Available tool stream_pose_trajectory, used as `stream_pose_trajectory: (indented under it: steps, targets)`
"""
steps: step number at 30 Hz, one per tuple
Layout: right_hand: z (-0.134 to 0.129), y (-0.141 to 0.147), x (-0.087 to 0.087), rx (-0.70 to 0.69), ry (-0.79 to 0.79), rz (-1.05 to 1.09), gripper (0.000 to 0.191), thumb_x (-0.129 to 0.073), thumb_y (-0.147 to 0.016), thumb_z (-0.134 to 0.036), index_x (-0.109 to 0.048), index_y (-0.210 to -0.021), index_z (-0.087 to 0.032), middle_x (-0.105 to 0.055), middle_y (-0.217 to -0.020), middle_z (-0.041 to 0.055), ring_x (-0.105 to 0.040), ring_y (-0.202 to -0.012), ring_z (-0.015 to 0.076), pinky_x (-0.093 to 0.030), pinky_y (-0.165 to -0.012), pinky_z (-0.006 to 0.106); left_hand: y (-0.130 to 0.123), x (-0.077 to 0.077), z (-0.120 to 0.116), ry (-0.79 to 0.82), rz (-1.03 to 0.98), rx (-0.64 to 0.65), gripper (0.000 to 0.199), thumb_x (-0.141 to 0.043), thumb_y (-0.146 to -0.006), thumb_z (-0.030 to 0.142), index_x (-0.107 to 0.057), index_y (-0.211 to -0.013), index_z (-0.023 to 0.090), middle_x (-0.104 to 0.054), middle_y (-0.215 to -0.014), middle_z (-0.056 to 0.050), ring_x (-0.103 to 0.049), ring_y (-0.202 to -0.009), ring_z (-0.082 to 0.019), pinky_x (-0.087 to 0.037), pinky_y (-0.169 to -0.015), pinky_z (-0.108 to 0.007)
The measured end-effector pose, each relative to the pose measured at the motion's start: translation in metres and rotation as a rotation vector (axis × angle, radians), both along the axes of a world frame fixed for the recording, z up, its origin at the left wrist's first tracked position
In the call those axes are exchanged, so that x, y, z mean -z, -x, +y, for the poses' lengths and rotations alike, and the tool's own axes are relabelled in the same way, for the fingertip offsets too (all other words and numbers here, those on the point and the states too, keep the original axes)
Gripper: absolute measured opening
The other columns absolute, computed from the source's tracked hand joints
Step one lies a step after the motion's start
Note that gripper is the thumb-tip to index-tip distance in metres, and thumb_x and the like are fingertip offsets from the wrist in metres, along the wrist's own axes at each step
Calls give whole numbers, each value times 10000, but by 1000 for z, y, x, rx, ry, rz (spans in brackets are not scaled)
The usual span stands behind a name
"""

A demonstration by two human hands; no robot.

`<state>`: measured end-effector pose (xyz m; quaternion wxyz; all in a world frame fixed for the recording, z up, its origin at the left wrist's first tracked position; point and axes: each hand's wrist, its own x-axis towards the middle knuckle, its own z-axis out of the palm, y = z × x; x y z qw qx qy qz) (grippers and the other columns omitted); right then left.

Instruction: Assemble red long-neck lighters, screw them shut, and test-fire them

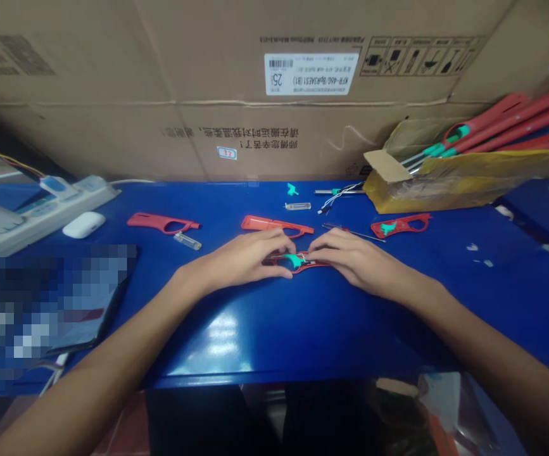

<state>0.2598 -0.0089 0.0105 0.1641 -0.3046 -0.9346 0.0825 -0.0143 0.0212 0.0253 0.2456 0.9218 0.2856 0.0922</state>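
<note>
While the blue table (302, 335) butts up near a big cardboard box (136, 76), its upside-down white label (311, 74) reads KFR-46G/BpR3AES1 (B1), plus a bold 25, with inverted Chinese print lower down. Left hand (258, 254)'s got the red shell (308, 266) by its left end, green piece (294, 260) showing between both hands; right hand (362, 261)'s fingers are at the other end, can't tell if they're pinching.

Worktop (350, 335) is blue, glossy; a bright light reflection (221, 335) shows toward the front. Large printed cardboard carton (160, 63) stands behind. Reddish floor (125, 427) at lower left.
</note>
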Motion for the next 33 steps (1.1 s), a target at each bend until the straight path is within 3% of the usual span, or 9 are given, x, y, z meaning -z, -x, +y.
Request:
stream_pose_trajectory:
  steps: [5,11,15,20,24,29,33]
  targets:
    - [-4,4,-3,15,-43,-6,404,-419,-971,-62,-714,-1204,-208,-707,-1223,114,-646,-1134,254,-521,-1027,498,0,0,0,1,-12,-2,335,-614,-963,513,-620,-1143,230,-629,-1068,-35,-606,-903,-181,-445,-781,-290]
    - [-5,1,-5,58,-44,16,421,-473,-998,-133,-582,-1399,-195,-730,-1154,109,-677,-1041,239,-564,-933,428,1,3,1,21,-24,-19,338,-651,-943,506,-611,-1146,239,-656,-1136,-33,-632,-960,-191,-457,-795,-294]
    - [-5,-1,-4,55,-57,10,321,-465,-1006,-145,-677,-1246,-170,-735,-1064,116,-677,-989,240,-573,-847,392,0,2,0,54,-9,-72,438,-674,-914,542,-579,-1216,239,-676,-1117,-33,-652,-940,-199,-469,-761,-291]
    - [0,-3,-2,63,-14,56,268,-476,-1016,-180,-681,-1186,-211,-722,-1166,101,-654,-1080,236,-515,-987,447,-1,1,-2,16,7,-85,522,-649,-912,594,-563,-1261,215,-672,-1118,-57,-655,-954,-224,-472,-763,-305]
    - [3,-10,-5,61,49,106,234,-500,-1030,-284,-712,-1109,-225,-706,-1187,97,-641,-1105,232,-514,-983,445,4,-2,0,-47,-3,-93,645,-600,-902,680,-524,-1360,232,-655,-1203,-76,-649,-1007,-236,-485,-804,-317]
    - [2,-16,-13,101,48,109,240,-541,-1018,-333,-742,-1116,-245,-677,-1227,92,-610,-1153,233,-521,-983,431,8,-6,2,-161,-18,-74,524,-567,-959,611,-560,-1329,240,-639,-1213,-62,-629,-1041,-231,-487,-862,-338]
    - [7,-22,-14,120,16,121,247,-564,-1005,-323,-739,-1150,-225,-692,-1210,94,-626,-1132,236,-530,-980,434,10,-2,11,-268,-42,-80,325,-463,-1057,432,-602,-1242,204,-638,-1204,-78,-601,-1089,-226,-470,-942,-366]
